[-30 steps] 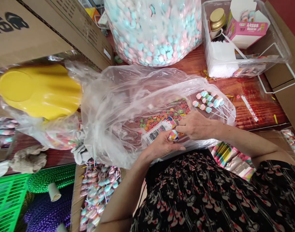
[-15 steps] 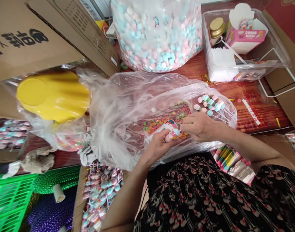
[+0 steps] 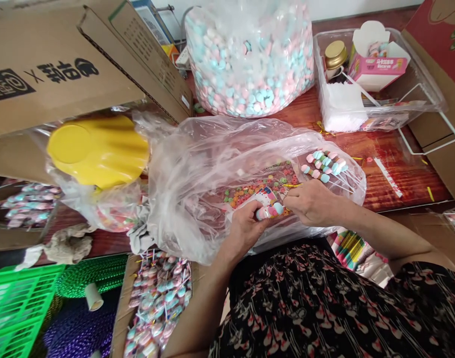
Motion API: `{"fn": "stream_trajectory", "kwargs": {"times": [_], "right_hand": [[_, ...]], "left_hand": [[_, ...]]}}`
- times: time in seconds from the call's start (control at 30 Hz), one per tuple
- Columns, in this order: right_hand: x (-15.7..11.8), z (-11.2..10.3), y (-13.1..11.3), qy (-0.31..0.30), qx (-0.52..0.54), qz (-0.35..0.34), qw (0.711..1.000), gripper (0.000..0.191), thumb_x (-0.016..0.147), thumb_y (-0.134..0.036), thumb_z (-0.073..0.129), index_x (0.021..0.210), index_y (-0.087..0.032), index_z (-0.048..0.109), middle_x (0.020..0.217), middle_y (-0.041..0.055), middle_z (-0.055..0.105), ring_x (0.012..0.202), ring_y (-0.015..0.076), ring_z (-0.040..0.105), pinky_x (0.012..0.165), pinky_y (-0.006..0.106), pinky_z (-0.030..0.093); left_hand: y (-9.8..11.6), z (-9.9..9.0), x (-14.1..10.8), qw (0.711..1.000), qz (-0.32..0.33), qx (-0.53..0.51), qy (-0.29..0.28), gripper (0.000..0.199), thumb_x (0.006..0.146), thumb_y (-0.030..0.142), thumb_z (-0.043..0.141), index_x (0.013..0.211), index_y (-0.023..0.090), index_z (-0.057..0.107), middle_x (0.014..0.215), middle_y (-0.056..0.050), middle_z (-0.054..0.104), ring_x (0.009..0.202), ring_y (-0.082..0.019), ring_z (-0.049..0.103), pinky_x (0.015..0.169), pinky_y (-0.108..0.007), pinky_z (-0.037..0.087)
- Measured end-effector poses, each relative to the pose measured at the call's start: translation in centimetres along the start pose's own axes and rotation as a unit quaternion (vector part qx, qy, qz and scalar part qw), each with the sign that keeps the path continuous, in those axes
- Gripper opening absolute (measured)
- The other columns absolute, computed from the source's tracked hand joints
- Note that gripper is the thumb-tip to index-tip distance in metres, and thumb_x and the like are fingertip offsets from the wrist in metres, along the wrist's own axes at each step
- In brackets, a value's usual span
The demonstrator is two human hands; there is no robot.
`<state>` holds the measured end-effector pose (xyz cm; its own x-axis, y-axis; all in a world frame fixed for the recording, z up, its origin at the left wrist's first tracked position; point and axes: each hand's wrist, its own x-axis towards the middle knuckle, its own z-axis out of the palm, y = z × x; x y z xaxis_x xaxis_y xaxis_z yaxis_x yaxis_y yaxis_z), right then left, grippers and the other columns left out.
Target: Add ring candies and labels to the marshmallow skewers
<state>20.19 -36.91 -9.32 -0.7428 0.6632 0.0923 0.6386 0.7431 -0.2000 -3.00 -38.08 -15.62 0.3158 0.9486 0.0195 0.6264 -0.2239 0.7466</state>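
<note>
From the head camera, the person's left hand (image 3: pixel 244 231) is closed around a short candy stick (image 3: pixel 269 211) threaded with pink and blue sweets, and holds it low over a clear plastic bag (image 3: pixel 182 219). The right hand (image 3: pixel 311 203) is partly curled, its fingers (image 3: pixel 292 199) just beside the far end of the candy stick; whether they pinch anything small, I cannot tell. A thin gold tie (image 3: pixel 291 185) lies just beyond those fingers.

Inside the bag are small colored round candies (image 3: pixel 245 190), a printed card (image 3: pixel 259 198) and a bunch of finished candy skewers (image 3: pixel 324 166). A yellow plastic scoop (image 3: pixel 96 151) sits at the bag's left end.

On the wooden surface (image 3: pixel 402 174) beyond stands a huge bag of pink and blue sweets (image 3: pixel 249 64), beside a clear plastic bin (image 3: pixel 380 112) holding a gold-lidded jar (image 3: pixel 335 54), a pink box (image 3: pixel 378 64) and white sticks (image 3: pixel 342 107). A cardboard box (image 3: pixel 63 64) juts in at upper left, and a cardboard tray of candy skewers (image 3: pixel 158 303) sits below the bag, near a green crate (image 3: pixel 18 308).
</note>
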Motion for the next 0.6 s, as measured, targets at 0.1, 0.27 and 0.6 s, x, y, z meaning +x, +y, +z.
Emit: {"fn": "stream_trajectory", "kwargs": {"times": [0.1, 0.27, 0.6], "right_hand": [[0.4, 0.4, -0.5, -0.032, 0.003, -0.005, 0.999, 0.015, 0.085, -0.015, 0.051, 0.085, -0.015, 0.066, 0.078, 0.0059, 0.068, 0.061, 0.0135, 0.049, 0.059, 0.029, 0.02], [1.2, 1.0, -0.7, -0.036, 0.02, -0.013, 0.999, 0.015, 0.085, -0.016, 0.052, 0.084, -0.014, 0.067, 0.079, 0.0067, 0.069, 0.06, 0.0128, 0.048, 0.057, 0.029, 0.018], [1.4, 0.7, 0.1, -0.014, 0.089, -0.085, 0.992, 0.018, 0.089, -0.017, 0.054, 0.089, -0.018, 0.072, 0.074, 0.0034, 0.068, 0.062, 0.0119, 0.049, 0.059, 0.028, 0.02]], "left_hand": [[0.4, 0.1, 0.1, 1.0, -0.01, -0.009, -0.005, 0.034, 0.072, 0.047, 0.076, 0.071, 0.018, 0.058, 0.062, 0.006, 0.051, 0.057, -0.008, 0.04, 0.055, -0.021, 0.031], [0.2, 0.2, -0.1, 0.998, -0.012, -0.024, -0.051, 0.029, 0.076, 0.043, 0.073, 0.074, 0.017, 0.06, 0.063, 0.006, 0.051, 0.059, -0.009, 0.041, 0.056, -0.021, 0.032], [-0.7, -0.9, -0.1, 0.977, -0.066, -0.169, -0.112, 0.043, 0.063, 0.051, 0.084, 0.076, 0.014, 0.065, 0.061, 0.007, 0.044, 0.057, -0.008, 0.033, 0.052, -0.02, 0.027]]}}
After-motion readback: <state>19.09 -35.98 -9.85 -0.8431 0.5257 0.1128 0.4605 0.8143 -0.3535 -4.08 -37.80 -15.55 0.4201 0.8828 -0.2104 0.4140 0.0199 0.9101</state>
